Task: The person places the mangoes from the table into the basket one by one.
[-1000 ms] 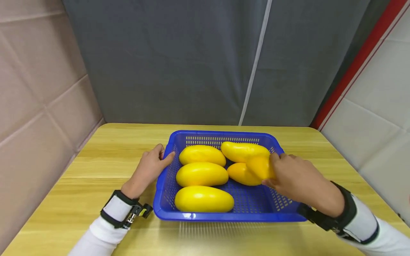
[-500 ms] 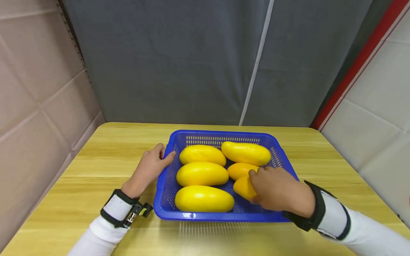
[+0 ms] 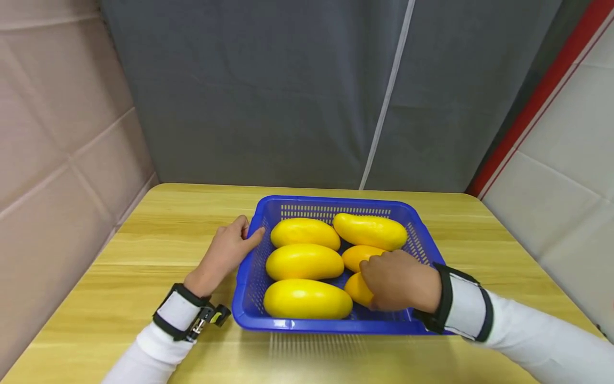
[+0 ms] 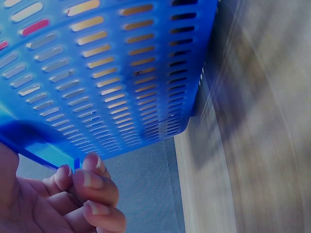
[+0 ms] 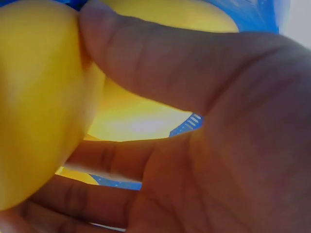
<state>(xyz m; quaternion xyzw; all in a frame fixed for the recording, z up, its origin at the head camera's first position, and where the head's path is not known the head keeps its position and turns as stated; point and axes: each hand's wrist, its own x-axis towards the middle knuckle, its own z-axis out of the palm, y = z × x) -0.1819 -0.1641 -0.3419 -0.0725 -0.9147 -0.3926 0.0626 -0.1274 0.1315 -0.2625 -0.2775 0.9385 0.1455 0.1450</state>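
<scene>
A blue plastic basket (image 3: 398, 323) with slotted walls holds several long yellow mangoes. My left hand (image 3: 229, 249) grips its left rim, thumb over the edge; in the left wrist view the curled fingers (image 4: 99, 187) show below the slotted wall. At the basket's front right, my right hand (image 3: 400, 281) holds a mango (image 3: 357, 290) low inside, covering much of it. The right wrist view shows the thumb on one side of this mango (image 5: 39, 107) and fingers beneath. Just behind it lies another orange-yellow mango (image 3: 360, 257), partly hidden by the hand.
Three yellow mangoes, the middle one (image 3: 304, 261) among them, line the basket's left half. A longer one (image 3: 369, 230) lies at the back right. The wooden table (image 3: 182, 229) runs back to a grey curtain (image 3: 268, 106). Padded walls stand on both sides.
My right hand has brought its mango leftward and down, from above the basket's right side into the front right part. My left hand has stayed on the rim.
</scene>
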